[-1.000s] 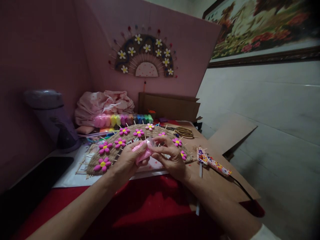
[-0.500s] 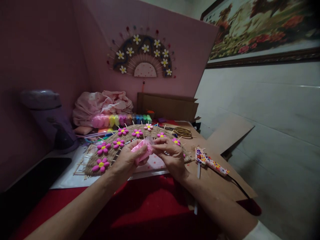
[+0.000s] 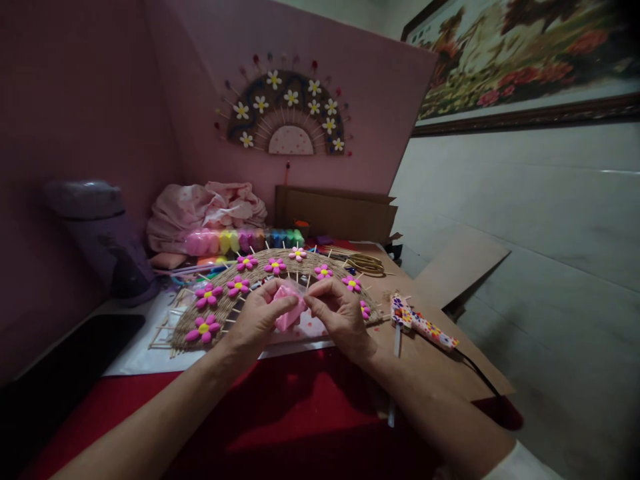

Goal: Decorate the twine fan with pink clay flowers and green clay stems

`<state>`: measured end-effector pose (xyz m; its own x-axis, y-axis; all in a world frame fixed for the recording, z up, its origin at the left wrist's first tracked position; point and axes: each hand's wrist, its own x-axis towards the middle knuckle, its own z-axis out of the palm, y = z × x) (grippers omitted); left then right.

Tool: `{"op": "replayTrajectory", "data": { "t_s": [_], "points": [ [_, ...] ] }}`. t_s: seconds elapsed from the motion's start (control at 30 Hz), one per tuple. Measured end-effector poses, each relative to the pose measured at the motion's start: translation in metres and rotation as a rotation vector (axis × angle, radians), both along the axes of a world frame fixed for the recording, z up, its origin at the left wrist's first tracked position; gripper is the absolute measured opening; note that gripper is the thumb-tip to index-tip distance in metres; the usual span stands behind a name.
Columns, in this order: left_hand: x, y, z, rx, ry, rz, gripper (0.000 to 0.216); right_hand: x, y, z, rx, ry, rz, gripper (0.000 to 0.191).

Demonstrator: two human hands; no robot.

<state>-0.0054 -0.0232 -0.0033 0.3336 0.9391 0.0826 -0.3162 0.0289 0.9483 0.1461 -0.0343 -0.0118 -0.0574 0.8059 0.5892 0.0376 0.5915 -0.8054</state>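
My left hand (image 3: 264, 315) is closed around a small clear packet of pink modelling clay (image 3: 289, 312). At the packet's right edge, the thumb and fingers of my right hand (image 3: 340, 313) pinch its clear plastic wrapping. Just behind both hands lies a half-round twine-wound fan (image 3: 225, 275) with short sticks poking out. Pink clay flowers (image 3: 203, 329) with yellow centres are set along it. My hands hide part of the fan's inner side and the dotted pink piece (image 3: 313, 327) below it.
A flower-patterned glue gun (image 3: 423, 323) lies on brown cardboard (image 3: 450, 363) at right, near gold-handled scissors (image 3: 367, 264). Behind the fan are colourful clay packets (image 3: 245, 240) and pink cloth (image 3: 207, 210). A purple tumbler (image 3: 107, 240) and a dark flat object (image 3: 75, 360) are at left.
My right hand's fingers have drawn into a pinch on the packet's wrapping. The packet has turned more upright in my left hand, and the right hand has shifted slightly.
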Motion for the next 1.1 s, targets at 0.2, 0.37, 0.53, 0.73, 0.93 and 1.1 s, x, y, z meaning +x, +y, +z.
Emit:
{"op": "replayTrajectory", "data": {
  "t_s": [0.2, 0.37, 0.53, 0.73, 0.93, 1.1],
  "points": [
    [-0.0022, -0.0041, 0.0023, 0.012, 0.04, -0.004, 0.023, -0.0025, 0.0027, 0.0021, -0.112, 0.149, 0.09, 0.014],
    [-0.0061, -0.002, 0.0004, 0.097, 0.057, -0.026, 0.023, 0.0, 0.0049, 0.006, -0.113, 0.182, 0.124, 0.029],
    [-0.005, 0.0008, -0.0008, 0.139, 0.11, 0.024, 0.023, 0.0034, 0.0067, 0.0065, -0.15, 0.25, 0.145, 0.031],
    [-0.0029, -0.0003, 0.0026, 0.165, 0.146, 0.1, 0.025, 0.0054, 0.0063, 0.0062, -0.195, 0.068, 0.102, 0.023],
    [-0.0035, -0.0009, 0.0034, 0.23, 0.199, 0.124, 0.026, 0.0043, 0.0037, 0.0076, -0.207, -0.018, 0.072, 0.024],
    [-0.0054, 0.0004, 0.0048, 0.188, 0.203, 0.093, 0.028, 0.005, 0.004, 0.0083, -0.193, 0.016, 0.134, 0.021]
  ]
}}
